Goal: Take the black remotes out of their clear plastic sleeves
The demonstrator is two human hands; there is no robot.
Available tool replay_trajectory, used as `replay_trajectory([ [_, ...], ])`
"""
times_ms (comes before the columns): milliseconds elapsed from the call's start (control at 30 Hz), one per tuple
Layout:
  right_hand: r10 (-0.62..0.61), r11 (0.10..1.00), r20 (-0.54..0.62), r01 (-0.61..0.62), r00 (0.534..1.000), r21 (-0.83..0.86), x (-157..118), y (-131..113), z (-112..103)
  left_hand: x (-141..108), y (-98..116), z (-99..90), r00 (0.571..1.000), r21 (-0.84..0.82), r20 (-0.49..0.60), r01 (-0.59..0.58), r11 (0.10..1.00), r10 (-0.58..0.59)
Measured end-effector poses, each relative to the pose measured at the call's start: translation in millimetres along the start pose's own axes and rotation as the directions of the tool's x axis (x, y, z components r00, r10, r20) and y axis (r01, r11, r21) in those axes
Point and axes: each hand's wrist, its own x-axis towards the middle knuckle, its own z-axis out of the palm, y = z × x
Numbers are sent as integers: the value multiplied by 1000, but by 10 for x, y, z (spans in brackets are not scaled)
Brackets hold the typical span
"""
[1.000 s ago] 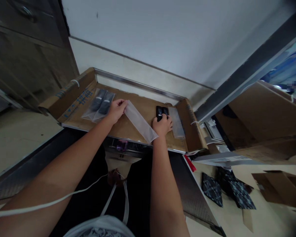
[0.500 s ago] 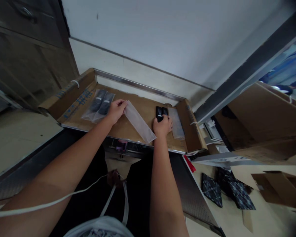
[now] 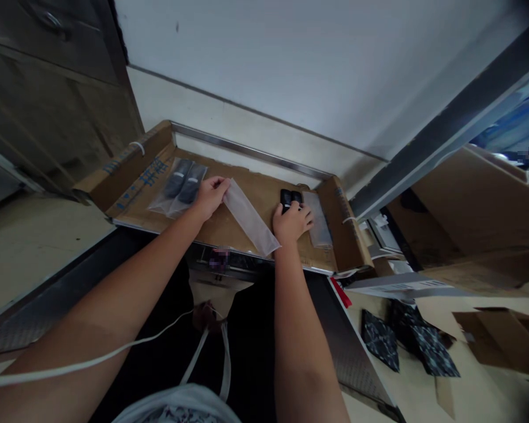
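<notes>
My left hand (image 3: pixel 212 197) pinches the upper end of a long, frosted plastic bag (image 3: pixel 251 218). The bag slants down to my right wrist and looks flat. Over a pair of black bundles (image 3: pixel 286 196) with a white label lies my right hand (image 3: pixel 292 221), thumb on their left side and fingers across the lower part, which hides that end. What the bundles are I cannot make out. Left of my left hand, two similar dark bundles (image 3: pixel 188 187) with white labels sit in clear bags. A flat frosted bag (image 3: pixel 318 226) lies just right of my right hand.
All this rests in a shallow cardboard tray (image 3: pixel 224 234) with raised sides, against a pale wall (image 3: pixel 255 76). A white cord (image 3: pixel 114 354) crosses below my left arm. At right are a large carton (image 3: pixel 476 217), dark patterned packs (image 3: pixel 432 349) and an open box (image 3: pixel 502 338).
My right hand has shifted slightly over the black bundles, its fingers now more spread and covering more of them. The left hand still holds the bag. The view has moved a little.
</notes>
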Motion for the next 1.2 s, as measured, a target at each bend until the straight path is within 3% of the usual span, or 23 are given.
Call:
replay_trajectory([
  [200,-181,983,-36,180,983,-25,64,-62,-32,18,-29,-7,1000,-2,-1,3,1000,-3],
  [600,-174,982,-93,180,980,61,135,-34,63,31,-45,-8,1000,26,0,-4,1000,4],
  [733,-188,929,-141,222,972,295,108,5,-9,37,-53,-14,1000,10,2,-19,1000,19],
  [833,-247,777,4,196,969,598,1,67,-102,42,-59,-14,999,11,-5,-31,999,31],
  [900,-298,659,226,28,927,752,-92,111,-177,57,-79,-14,999,-2,9,-50,999,50],
  [1000,-400,581,497,-206,770,787,-206,156,-301,90,-131,-18,995,-62,25,-92,994,93],
  [1100,-479,633,597,-218,643,742,-257,164,-394,108,-163,-24,991,-81,33,-124,989,127],
  [1200,-516,640,612,-205,599,740,-257,175,-429,92,-147,-28,992,-15,55,-115,993,115],
])
